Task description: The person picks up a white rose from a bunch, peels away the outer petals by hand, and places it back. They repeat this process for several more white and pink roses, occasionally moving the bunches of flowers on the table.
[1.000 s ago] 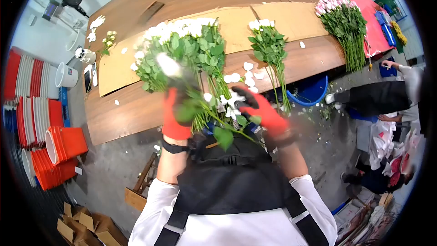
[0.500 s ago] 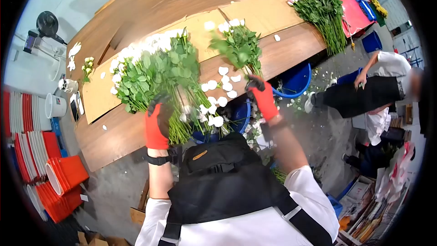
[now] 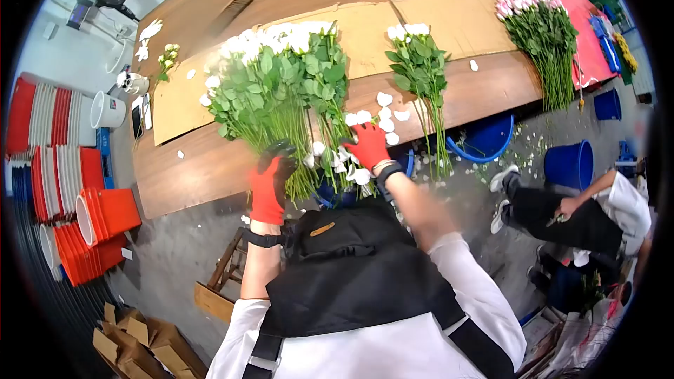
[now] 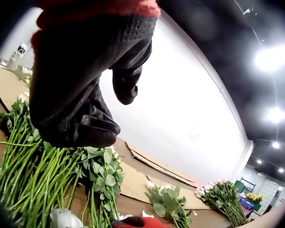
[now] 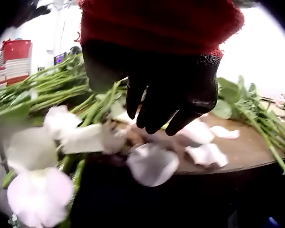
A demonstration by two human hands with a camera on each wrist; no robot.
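My left hand (image 3: 268,179), in a red glove with black fingers, hovers at the stem ends of a large bunch of white roses (image 3: 274,77). In the left wrist view its fingers (image 4: 80,123) are loosely bent, with a gap to the thumb and nothing held. My right hand (image 3: 368,146), gloved alike, is at the table's front edge among loose white petals (image 3: 361,175). The right wrist view shows its fingers (image 5: 156,109) pointing down, fingertips right at the petals (image 5: 153,164). A smaller bunch of white roses (image 3: 420,63) lies to the right.
Pink roses (image 3: 537,49) lie at the table's right end. Cardboard sheets (image 3: 449,28) cover part of the wooden table (image 3: 196,179). Blue buckets (image 3: 484,142) stand below the edge. Another person (image 3: 590,214) is at the right; orange buckets (image 3: 105,217) are stacked at left.
A second ago a white rose with a long stem was at my hands; both hands are now without it. My right hand has moved left from the smaller bunch's stems to the petals.
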